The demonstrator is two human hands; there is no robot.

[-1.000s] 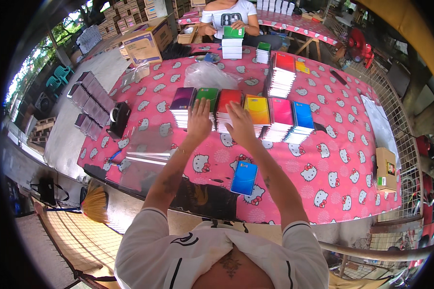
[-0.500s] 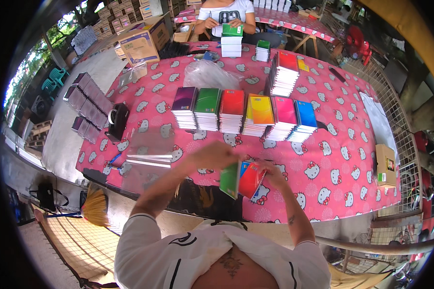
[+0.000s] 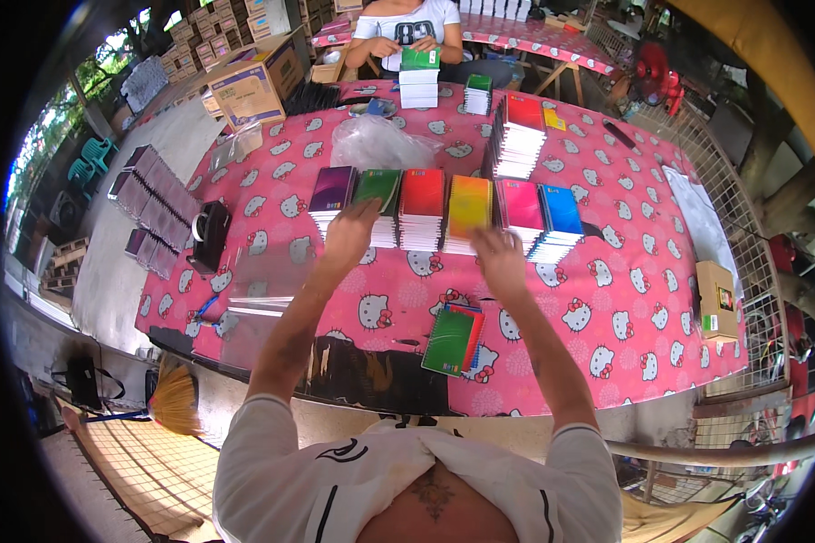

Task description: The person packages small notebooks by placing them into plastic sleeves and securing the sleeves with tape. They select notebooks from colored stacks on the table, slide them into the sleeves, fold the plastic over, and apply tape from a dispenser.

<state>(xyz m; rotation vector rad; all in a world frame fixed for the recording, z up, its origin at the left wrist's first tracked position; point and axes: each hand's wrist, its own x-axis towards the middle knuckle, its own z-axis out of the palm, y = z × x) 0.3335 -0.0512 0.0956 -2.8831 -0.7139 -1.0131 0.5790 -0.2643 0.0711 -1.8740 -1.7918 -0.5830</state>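
Six stacks of spiral notebooks stand in a row before me: purple (image 3: pixel 333 190), green (image 3: pixel 378 185), red (image 3: pixel 423 195), yellow (image 3: pixel 470 204), pink (image 3: pixel 522 206) and blue (image 3: pixel 561 213). My left hand (image 3: pixel 351 233) is closed at the near edge of the top green notebook, its fingertips on the cover. At the near edge of the yellow stack is my right hand (image 3: pixel 500 258), its fingers smeared by motion. Closer to me lies a small pile with a green notebook (image 3: pixel 451 342) on top; red and blue covers peek out beneath it.
Clear plastic sheets (image 3: pixel 267 308) lie left of the pile, near a black tape dispenser (image 3: pixel 210 237) and purple notebook stacks (image 3: pixel 154 195). Behind the row are a plastic bag (image 3: pixel 380 145) and a tall red-topped stack (image 3: pixel 521 136). Across the table a person (image 3: pixel 417 32) handles green notebooks.
The green, red and blue notebooks I held are now laid down as a pile on the tablecloth. Both hands have moved forward to the row, the left to green, the right to yellow.
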